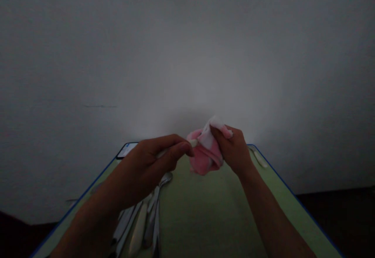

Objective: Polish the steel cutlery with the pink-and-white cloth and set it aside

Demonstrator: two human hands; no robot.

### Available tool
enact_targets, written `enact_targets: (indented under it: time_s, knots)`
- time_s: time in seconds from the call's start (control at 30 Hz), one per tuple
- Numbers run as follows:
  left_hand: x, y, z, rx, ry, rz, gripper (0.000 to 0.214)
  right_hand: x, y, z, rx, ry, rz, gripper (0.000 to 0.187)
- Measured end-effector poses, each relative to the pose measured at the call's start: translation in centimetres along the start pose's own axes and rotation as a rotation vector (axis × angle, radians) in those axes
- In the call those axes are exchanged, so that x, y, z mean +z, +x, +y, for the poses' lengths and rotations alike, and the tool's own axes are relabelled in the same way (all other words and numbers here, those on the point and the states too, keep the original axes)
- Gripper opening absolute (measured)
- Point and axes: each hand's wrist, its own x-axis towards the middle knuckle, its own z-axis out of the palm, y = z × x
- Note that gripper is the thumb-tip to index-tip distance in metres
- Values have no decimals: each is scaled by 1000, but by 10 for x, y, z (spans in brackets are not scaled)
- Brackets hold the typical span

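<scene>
On my feed I see a person's two bare hands, the left hand [158, 156] and the right hand [234, 146], ungloved down to the fingers [172, 139]. The left forearm [93, 213], at the near left, is bare too, thick at its near end and narrower toward the hand; the right forearm [266, 207], at the near right, is likewise bare, smooth in outline, its finer detail lost to me in the dimness

Cloth [205, 159] above table [205, 215]; cutlery [138, 226] at left, phone [127, 149] behind; utensil [259, 159] at right.
</scene>
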Motion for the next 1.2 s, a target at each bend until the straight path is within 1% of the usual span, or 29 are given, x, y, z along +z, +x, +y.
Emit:
enact_targets:
  time_s: [0.1, 0.17, 0.23, 0.3, 0.37, 0.43, 0.5, 0.57, 0.63, 0.7, 0.8, 0.87, 0.93, 1.03, 1.1, 1.2]
  knots:
    - [3, -1, 0, 42, -12, 64, 30, 15, -6, -3, 119, 190, 222, 35]
    - [9, 2, -5, 65, -55, 81, 27, 28, -12, -3, 213, 343, 280, 32]
    - [17, 7, -12, 75, -140, 67, 26, 38, -17, -3, 285, 473, 253, 31]
    - [27, 14, -19, 74, -217, 55, 28, 46, -19, -2, 342, 557, 205, 30]
    - [35, 19, -25, 75, -212, 32, 28, 50, -19, -1, 391, 641, 179, 29]
    - [40, 22, -27, 84, -186, 19, 27, 51, -16, 0, 441, 778, 149, 25]
    - [42, 23, -27, 99, -165, 11, 26, 50, -12, 1, 493, 934, 110, 22]
    - [41, 23, -26, 114, -146, 2, 26, 47, -7, 3, 543, 1032, 84, 20]
    - [39, 22, -26, 113, -138, -15, 25, 41, -2, 5, 574, 1074, 108, 18]
    - [36, 20, -26, 91, -162, -33, 24, 33, 3, 7, 577, 1103, 179, 17]
    - [34, 17, -26, 56, -259, -78, 23, 23, 9, 7, 559, 1151, 269, 18]
    - [35, 17, -28, 46, -340, -110, 23, 20, 10, 5, 562, 1177, 278, 18]
    - [40, 19, -29, 45, -415, -130, 22, 21, 8, 1, 566, 1219, 253, 16]
    - [52, 22, -31, 56, -496, -150, 21, 27, 5, -6, 586, 1286, 134, 17]
    - [58, 24, -31, 65, -537, -153, 20, 28, 2, -10, 601, 1287, 70, 18]
    - [62, 25, -33, 71, -613, -162, 19, 24, 2, -13, 588, 1270, 54, 13]
